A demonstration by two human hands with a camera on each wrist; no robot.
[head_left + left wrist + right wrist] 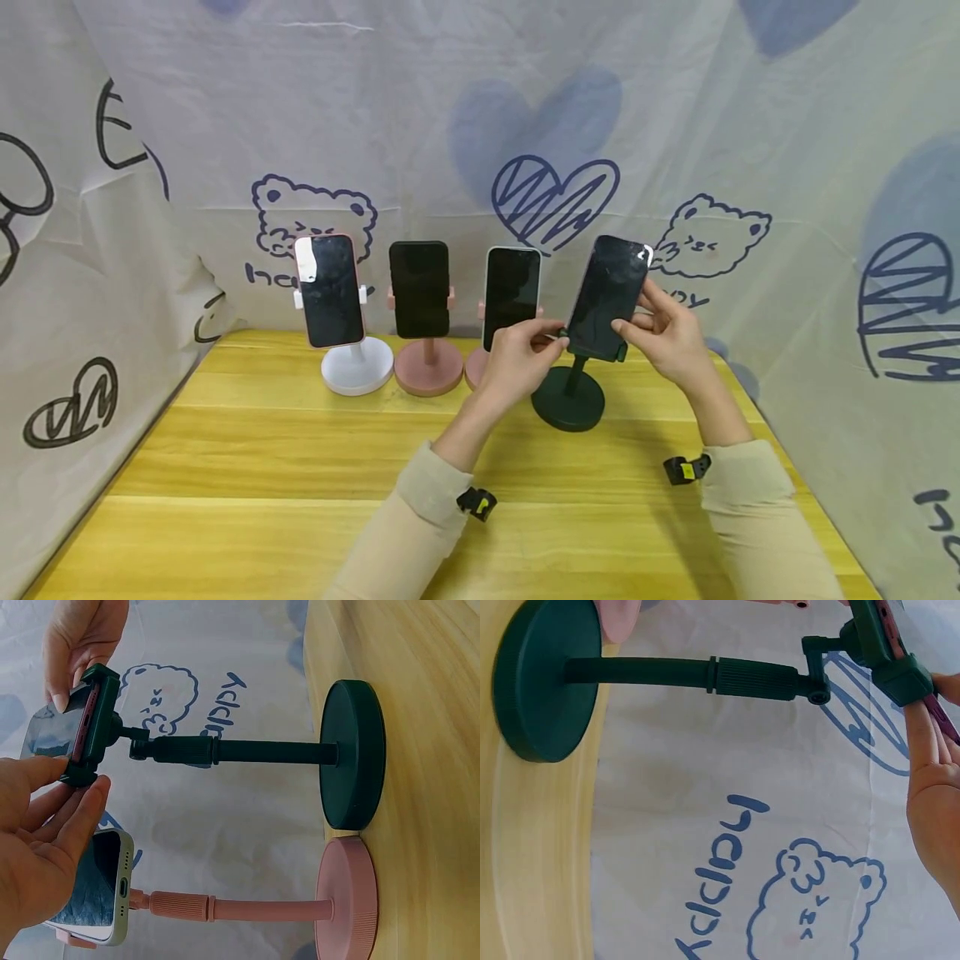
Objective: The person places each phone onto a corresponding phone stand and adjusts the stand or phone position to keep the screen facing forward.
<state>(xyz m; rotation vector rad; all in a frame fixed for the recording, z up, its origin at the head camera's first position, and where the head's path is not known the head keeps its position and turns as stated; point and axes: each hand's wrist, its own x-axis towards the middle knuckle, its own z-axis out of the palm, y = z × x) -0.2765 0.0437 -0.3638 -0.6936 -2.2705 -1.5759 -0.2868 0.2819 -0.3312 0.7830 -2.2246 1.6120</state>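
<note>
A dark-screened smartphone with a reddish-purple edge sits tilted in the clamp of a dark green phone stand. My left hand pinches the clamp's left side, thumb in front and fingers behind it, as the left wrist view shows. From the other side, my right hand holds the phone by its lower right edge. Its thumb lies on the screen and its fingers are behind. In the right wrist view the green clamp grips the phone's side next to my right fingers.
Left of the green stand is a pink stand with a white-edged phone, partly behind my left hand. Further left stand another pink stand and a white stand, each holding a phone. A printed cloth hangs behind the wooden table.
</note>
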